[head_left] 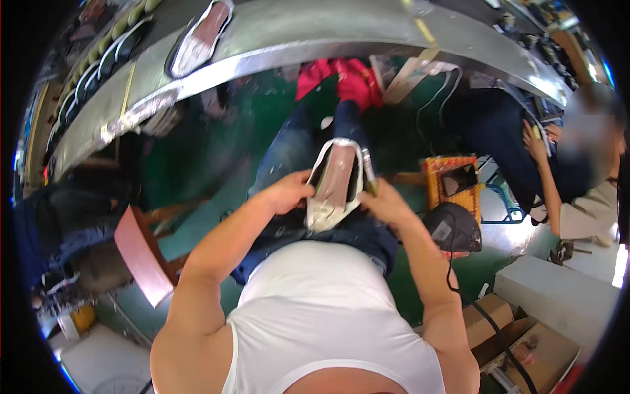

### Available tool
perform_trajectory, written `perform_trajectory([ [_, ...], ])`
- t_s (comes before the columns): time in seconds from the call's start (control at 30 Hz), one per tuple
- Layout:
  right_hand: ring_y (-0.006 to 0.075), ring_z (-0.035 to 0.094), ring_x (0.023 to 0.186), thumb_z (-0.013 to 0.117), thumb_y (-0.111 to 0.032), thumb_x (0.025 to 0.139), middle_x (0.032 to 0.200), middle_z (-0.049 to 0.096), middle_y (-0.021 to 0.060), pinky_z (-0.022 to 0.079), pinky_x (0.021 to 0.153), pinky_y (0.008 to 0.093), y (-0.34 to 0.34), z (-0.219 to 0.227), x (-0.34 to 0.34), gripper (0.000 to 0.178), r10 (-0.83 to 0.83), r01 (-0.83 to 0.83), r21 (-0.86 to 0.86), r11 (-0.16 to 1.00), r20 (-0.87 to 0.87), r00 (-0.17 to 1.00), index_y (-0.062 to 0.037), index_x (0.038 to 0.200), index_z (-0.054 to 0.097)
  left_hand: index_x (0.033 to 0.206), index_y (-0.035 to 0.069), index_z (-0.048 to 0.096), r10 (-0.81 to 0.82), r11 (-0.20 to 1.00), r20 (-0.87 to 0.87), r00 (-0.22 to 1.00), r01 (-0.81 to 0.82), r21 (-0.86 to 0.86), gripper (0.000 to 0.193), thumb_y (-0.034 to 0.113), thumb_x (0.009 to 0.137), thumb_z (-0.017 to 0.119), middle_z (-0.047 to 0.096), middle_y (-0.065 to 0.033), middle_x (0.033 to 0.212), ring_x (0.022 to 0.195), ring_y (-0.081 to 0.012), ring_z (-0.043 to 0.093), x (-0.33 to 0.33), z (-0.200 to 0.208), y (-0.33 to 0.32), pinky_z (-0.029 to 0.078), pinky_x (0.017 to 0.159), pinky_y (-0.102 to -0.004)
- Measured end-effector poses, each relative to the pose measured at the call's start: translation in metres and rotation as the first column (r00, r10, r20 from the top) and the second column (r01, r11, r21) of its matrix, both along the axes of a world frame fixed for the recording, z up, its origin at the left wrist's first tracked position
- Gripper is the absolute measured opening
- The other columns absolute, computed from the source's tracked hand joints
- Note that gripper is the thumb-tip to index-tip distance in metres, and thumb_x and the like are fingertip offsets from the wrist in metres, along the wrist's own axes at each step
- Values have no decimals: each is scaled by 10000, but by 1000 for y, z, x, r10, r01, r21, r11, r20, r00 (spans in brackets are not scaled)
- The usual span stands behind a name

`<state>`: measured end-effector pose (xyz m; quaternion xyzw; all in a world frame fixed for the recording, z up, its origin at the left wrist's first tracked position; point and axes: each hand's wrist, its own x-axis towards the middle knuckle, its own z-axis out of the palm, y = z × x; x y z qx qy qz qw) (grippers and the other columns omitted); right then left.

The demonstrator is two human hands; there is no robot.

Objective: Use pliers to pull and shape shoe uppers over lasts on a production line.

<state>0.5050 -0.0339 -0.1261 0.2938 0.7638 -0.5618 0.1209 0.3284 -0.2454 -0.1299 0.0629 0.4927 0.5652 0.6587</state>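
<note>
Above my lap I hold a shoe upper [333, 187] with its underside up, a brownish-pink insole framed by a pale edge. Along its left side the fingers of my left hand [289, 193] are closed on the rim. My right hand [386, 202] grips the opposite side. Close to the right fingers is a narrow yellowish-green piece [373, 187]; whether it is a tool or part of the shoe I cannot tell. A similar shoe [202, 38] lies underside up on the metal bench [275, 39] in front of me.
Several shoes [85, 92] stand in a row at the far left. On the right are an orange woven stool [431, 176], a dark cap-like object [453, 224] and a co-worker's arm [550, 187]. A cardboard box [541, 348] sits lower right, a pink-topped wooden seat [141, 253] at left.
</note>
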Motion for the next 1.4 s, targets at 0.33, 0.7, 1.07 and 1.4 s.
perform_trajectory([
  [0.33,392,639,925,583,-134,877,918,643,227,506,788,477,-14,77,22,371,548,-470,467,749,-37,835,64,1187,534,1545,-2,41,92,993,-361,928,-57,107,1014,-13,783,710,366,-151,1499,1350,-207,382,50,-20,-18,304,1120,-317],
  [0.7,370,667,759,635,-131,800,830,669,181,542,728,433,-14,97,-24,200,769,-811,501,301,375,518,14,937,621,1529,-8,166,513,854,113,851,-520,32,628,343,1041,346,243,-107,1582,1436,-195,266,70,-5,1,223,1155,-291],
  [1.07,358,645,857,642,-177,844,909,627,182,516,733,441,-39,50,16,315,591,-516,585,626,75,803,-2,1090,549,1322,-53,525,245,856,-763,598,-503,-119,546,362,1049,299,582,-261,1279,1231,-398,526,65,-37,11,393,1056,-370],
  [1.4,409,635,910,619,-120,865,1030,633,218,514,796,473,-16,49,3,298,486,-441,641,628,120,866,11,1112,514,1419,-45,397,42,996,-999,-19,-76,43,497,206,993,442,342,-273,1484,1398,-476,268,60,-40,5,351,1101,-472],
])
